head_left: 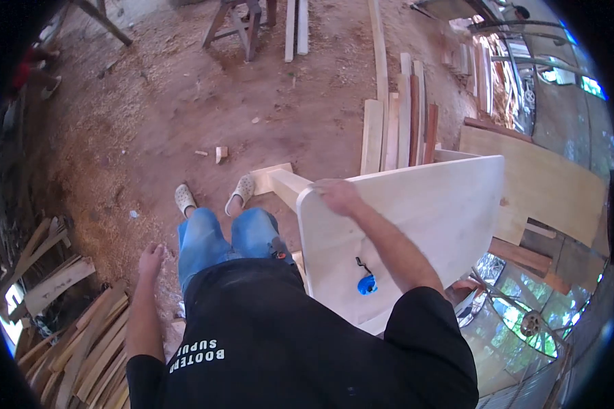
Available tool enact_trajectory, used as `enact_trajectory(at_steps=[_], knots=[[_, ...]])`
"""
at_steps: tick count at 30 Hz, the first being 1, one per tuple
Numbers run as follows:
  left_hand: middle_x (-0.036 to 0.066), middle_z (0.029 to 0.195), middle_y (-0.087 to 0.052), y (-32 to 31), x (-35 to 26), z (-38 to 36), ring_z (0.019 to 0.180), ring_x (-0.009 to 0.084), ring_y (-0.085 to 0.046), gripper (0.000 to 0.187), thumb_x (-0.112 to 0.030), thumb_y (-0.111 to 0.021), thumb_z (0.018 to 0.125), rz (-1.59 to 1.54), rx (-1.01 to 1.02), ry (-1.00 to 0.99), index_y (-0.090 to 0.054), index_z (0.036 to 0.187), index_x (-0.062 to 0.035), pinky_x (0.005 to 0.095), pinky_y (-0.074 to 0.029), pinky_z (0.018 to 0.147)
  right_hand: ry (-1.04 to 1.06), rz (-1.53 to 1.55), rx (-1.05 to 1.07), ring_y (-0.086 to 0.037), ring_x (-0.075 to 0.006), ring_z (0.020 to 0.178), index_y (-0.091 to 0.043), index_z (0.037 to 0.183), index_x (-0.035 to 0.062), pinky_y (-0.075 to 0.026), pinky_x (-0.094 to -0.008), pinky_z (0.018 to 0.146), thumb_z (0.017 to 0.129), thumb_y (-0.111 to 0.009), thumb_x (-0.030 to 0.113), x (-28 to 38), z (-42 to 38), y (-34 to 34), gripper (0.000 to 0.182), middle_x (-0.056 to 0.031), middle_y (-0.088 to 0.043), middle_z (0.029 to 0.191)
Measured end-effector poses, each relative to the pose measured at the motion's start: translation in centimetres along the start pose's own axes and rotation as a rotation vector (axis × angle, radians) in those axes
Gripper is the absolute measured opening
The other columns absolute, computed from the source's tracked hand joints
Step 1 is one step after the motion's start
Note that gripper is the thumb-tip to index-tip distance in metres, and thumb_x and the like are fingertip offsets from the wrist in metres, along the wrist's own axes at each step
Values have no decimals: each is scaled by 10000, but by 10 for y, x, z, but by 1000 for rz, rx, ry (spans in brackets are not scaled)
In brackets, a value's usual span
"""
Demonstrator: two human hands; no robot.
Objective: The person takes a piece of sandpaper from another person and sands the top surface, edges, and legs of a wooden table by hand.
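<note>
My right hand (338, 196) rests on a pale wooden table top (416, 221), close to its rounded near corner, with its fingers stretched out toward the edge. Under that corner a wooden leg (288, 187) slants down to a flat foot on the ground. A small blue object (367, 285) with a dark, bent strip beside it lies on the top, below my right forearm. My left hand (151, 260) hangs by my left side over the dirt floor, fingers loose, with nothing visible in it.
Long boards (406, 116) lie on the ground beyond the table. To my left is a heap of wooden slats (92, 341). Two small wood offcuts (221, 155) lie ahead of my feet. A wooden trestle (242, 27) stands farther off, and a plywood sheet (535, 177) is at the right.
</note>
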State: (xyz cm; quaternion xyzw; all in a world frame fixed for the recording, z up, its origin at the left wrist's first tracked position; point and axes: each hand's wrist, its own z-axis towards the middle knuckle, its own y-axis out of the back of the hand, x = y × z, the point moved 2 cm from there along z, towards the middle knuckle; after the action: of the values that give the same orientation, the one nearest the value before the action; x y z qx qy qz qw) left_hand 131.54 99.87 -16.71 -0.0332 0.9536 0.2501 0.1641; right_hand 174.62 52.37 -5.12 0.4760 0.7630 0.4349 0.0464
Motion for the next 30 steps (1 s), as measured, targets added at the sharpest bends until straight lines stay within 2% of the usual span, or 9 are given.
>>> enact_trajectory(at_steps=[4, 7, 11, 14, 19, 20, 24, 27, 30], knots=[[174, 1062, -718, 15, 2, -3, 894, 212, -711, 435, -348, -641, 939, 160, -52, -85, -671, 1190, 6, 348, -570, 771, -443, -68, -24, -668, -316, 1107, -728, 1210, 186, -526, -419, 984, 906, -533, 207, -167, -41, 37, 362, -121, -707, 1199], [188, 1096, -719, 24, 3, -8, 944, 257, -715, 444, -335, -639, 936, -43, -18, -59, -662, 1216, 9, 370, -564, 809, -528, -128, -19, -684, -330, 1054, -746, 1172, 178, -538, -430, 951, 893, -543, 200, -187, -44, 49, 345, -127, -722, 1147], [175, 1026, -727, 24, 33, 22, 923, 265, -708, 448, -348, -650, 929, 111, 11, 3, -667, 1196, 11, 378, -563, 799, -44, -6, -44, -676, -366, 1026, -751, 1102, 111, -521, -477, 931, 878, -548, 224, -88, 21, -51, 323, -172, -723, 1092], [150, 944, -728, 31, 18, 53, 853, 247, -704, 438, -362, -661, 925, 198, -39, -113, -677, 1161, 7, 375, -565, 761, 79, -81, 83, -674, -372, 1017, -752, 1080, 101, -517, -479, 928, 840, -575, 247, 44, 24, -15, 332, -177, -722, 1101], [160, 951, -737, 34, -98, 49, 822, 258, -724, 410, -365, -658, 929, 124, 46, -233, -689, 1137, -12, 381, -559, 752, -148, 61, -137, -686, -360, 1005, -763, 1053, 90, -531, -466, 905, 806, -612, 211, -146, -9, -17, 314, -183, -733, 1057], [158, 949, -738, 35, -113, 53, 818, 253, -727, 406, -367, -657, 932, 158, 44, -214, -692, 1131, -16, 380, -557, 744, -434, 2, -108, -690, -371, 1000, -768, 1016, 80, -538, -478, 886, 833, -585, 208, -187, -26, 4, 289, -176, -737, 1043], [148, 935, -744, 49, -165, 79, 790, 228, -730, 399, -381, -651, 938, 306, 55, -201, -700, 1121, -30, 375, -554, 720, -544, -251, -92, -706, -389, 920, -768, 932, 64, -544, -521, 812, 887, -519, 216, -222, -56, 56, 296, -196, -735, 979], [144, 939, -745, 47, -204, 102, 772, 228, -730, 418, -399, -653, 932, 410, 98, -188, -699, 1141, -40, 374, -556, 732, -385, -129, -15, -718, -326, 844, -775, 840, 72, -543, -477, 788, 835, -549, 192, -159, -17, 10, 256, -177, -746, 906], [150, 956, -745, 51, -208, 179, 766, 244, -733, 454, -419, -665, 910, 541, 167, -176, -695, 1177, -53, 381, -562, 755, -160, -61, 138, -696, -372, 908, -767, 924, 62, -520, -496, 879, 827, -560, 205, -51, 18, -24, 270, -196, -734, 970]])
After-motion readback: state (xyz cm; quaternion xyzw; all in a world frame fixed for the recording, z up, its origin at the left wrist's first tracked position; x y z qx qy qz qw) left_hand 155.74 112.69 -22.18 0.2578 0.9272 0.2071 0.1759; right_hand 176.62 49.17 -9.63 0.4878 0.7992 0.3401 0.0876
